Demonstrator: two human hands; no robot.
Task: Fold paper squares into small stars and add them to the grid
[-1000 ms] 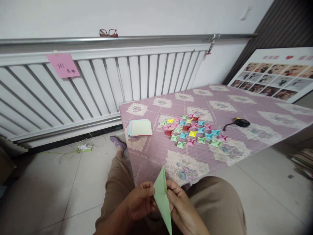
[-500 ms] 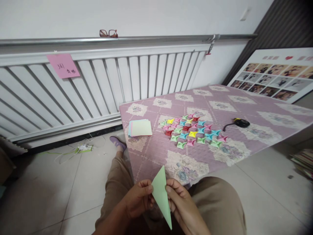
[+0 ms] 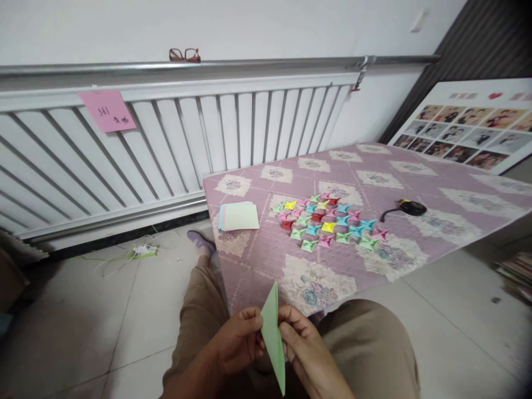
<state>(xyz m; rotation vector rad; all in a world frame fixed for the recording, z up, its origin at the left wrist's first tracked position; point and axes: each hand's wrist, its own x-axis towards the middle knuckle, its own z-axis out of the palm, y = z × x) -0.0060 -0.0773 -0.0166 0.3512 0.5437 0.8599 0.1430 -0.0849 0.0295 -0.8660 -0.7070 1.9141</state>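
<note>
A sheet of light green paper (image 3: 272, 338), folded into a long triangle, is held up over my lap near the table's front edge. My left hand (image 3: 243, 337) pinches its left corner between thumb and fingers. On the other side, my right hand (image 3: 302, 344) grips the folded edge, thumb toward me and fingertips partly hidden behind the paper. On the table beyond lie rows of small folded paper pieces (image 3: 328, 227) in green, blue, pink, yellow and red. To their left sits a stack of square paper sheets (image 3: 241, 216), a pale one on top.
A purple floral tablecloth (image 3: 257, 266) covers the table. A black object with a curved stem (image 3: 411, 208) lies toward the right. Behind stand a white radiator (image 3: 233, 127) and a photo board (image 3: 477, 127). A power strip (image 3: 144, 251) with cables is on the floor.
The green paper has turned slightly and narrowed in view, its two layers a little apart along the right edge. My right hand has shifted slightly left, and both hands keep their hold.
</note>
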